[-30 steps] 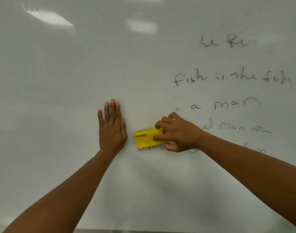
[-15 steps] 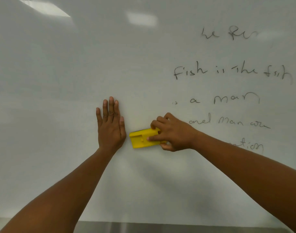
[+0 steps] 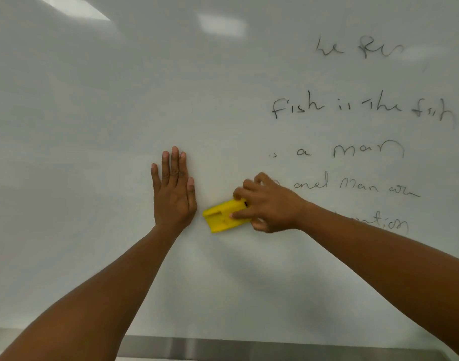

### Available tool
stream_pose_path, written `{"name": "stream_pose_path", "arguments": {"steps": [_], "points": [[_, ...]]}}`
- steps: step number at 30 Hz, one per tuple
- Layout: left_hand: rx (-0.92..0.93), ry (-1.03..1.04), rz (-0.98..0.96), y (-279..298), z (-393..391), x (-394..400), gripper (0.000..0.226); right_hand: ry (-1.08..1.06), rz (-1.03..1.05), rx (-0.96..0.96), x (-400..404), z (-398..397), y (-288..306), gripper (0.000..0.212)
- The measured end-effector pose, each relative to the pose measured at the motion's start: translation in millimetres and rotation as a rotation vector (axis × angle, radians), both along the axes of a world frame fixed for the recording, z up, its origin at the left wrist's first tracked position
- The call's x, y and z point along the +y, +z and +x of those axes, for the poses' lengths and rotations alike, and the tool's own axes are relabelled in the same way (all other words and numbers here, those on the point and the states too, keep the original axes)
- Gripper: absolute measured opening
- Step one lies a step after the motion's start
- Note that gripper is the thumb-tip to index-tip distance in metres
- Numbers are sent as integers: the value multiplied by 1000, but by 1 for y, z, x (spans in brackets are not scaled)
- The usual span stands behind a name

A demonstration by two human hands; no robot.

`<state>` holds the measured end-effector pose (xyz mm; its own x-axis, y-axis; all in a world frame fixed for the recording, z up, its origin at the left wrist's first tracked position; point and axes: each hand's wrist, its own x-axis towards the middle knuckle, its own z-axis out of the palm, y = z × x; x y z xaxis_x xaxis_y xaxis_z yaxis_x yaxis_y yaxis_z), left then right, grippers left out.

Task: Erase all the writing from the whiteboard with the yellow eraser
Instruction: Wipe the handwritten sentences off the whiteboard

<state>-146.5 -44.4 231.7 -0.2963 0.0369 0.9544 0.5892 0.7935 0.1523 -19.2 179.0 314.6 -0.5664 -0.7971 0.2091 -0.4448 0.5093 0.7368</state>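
Two hands meet the whiteboard (image 3: 119, 126): left hand (image 3: 173, 196) flat, fingers straight; right hand (image 3: 268, 205) grips the yellow eraser (image 3: 223, 216) left of the writing (image 3: 358, 108).

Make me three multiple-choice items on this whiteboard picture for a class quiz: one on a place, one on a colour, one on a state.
1. Where does the remaining writing lie on the whiteboard?
A. left part
B. right part
C. bottom edge

2. What colour is the eraser?
A. blue
B. black
C. yellow

3. How is the left hand?
A. flat on the board, fingers straight
B. curled round a marker
C. gripping the eraser

Key: 1 B, the lines of words stand right of both hands; 2 C, its body is plainly yellow; 3 A, its palm lies on the board while the right hand holds the eraser.
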Motion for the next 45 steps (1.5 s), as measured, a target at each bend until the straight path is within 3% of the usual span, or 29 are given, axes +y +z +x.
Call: {"name": "stream_pose_path", "arguments": {"steps": [5, 12, 18, 22, 24, 28, 30, 36, 40, 42, 45], "points": [[-1, -5, -9, 1, 2, -1, 58, -16, 79, -21, -2, 0, 4, 36], [-9, -7, -13, -1, 3, 0, 58, -42, -392, 221, 3, -4, 17, 41], [-8, -2, -13, -1, 3, -1, 58, 10, -19, -25, 2, -2, -11, 39], [-27, -14, -16, -1, 4, -3, 58, 5, 27, -44, 9, 1, -15, 39], [-28, -17, -14, -1, 4, -4, 58, 9, -55, 12, 15, 2, -6, 38], [-30, -21, 2, -1, 5, 0, 58, -53, -424, 215, 27, 5, 14, 42], [-33, -21, 11, -1, 6, 2, 58, -59, -488, 250, 31, 6, 17, 42], [-47, -24, 24, -1, 6, 3, 58, -37, -60, -33, 38, 17, -14, 38], [-57, -20, 32, -2, 7, 5, 58, -69, 6, -59, 39, 18, -13, 38], [-59, -18, 38, -2, 7, 6, 58, -60, -67, -4, 41, 19, -3, 38], [-65, -18, 47, -1, 7, 8, 58, -86, -364, 145, 46, 18, 14, 41]]}}
